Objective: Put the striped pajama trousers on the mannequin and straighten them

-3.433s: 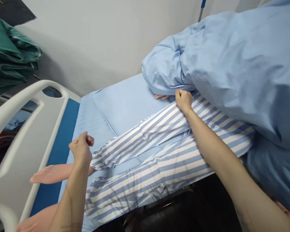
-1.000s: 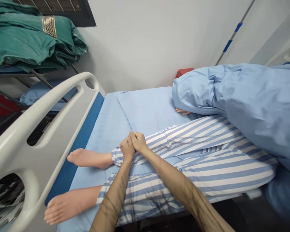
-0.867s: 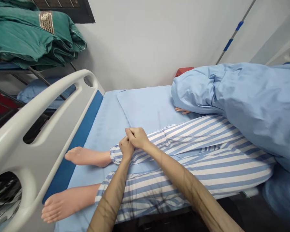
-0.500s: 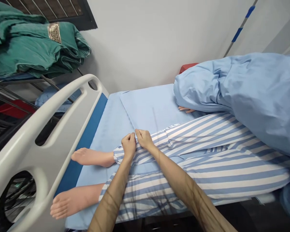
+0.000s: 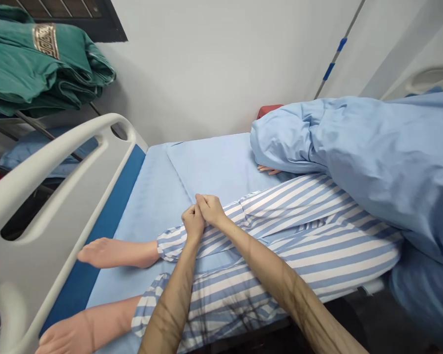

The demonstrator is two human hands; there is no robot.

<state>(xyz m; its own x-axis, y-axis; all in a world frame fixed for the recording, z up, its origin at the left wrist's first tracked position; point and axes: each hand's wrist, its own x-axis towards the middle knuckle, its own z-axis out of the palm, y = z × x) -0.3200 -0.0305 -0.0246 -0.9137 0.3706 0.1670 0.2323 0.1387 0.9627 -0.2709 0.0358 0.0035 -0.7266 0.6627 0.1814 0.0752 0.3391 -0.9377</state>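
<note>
My left hand (image 5: 194, 221) is closed in a fist over the far lower leg of a manikin lying on a bed. Against it, my right hand (image 5: 209, 209) is also closed, its thumb side close to the left knuckles. Whatever the fingers grip, if anything, is hidden. Beneath both hands are blue-and-white striped trousers (image 5: 280, 206), covering the manikin's legs. Its bare far foot (image 5: 118, 252) and near foot (image 5: 92, 327) point toward the bed's end. A seam or edge in the light blue sheet (image 5: 214, 157) runs up to my hands.
A bunched blue quilt (image 5: 369, 142) covers the manikin's upper part, with its fingers (image 5: 268, 169) peeking out below. The pale bed end board (image 5: 107, 147) rises at left. Folded green cloth (image 5: 66, 64) lies on a rack. A pole (image 5: 334, 59) leans near the wall.
The view has shifted, so the bed and manikin appear farther left. My fists have come closer together, the right now overlapping the left. They stay over the far lower leg.
</note>
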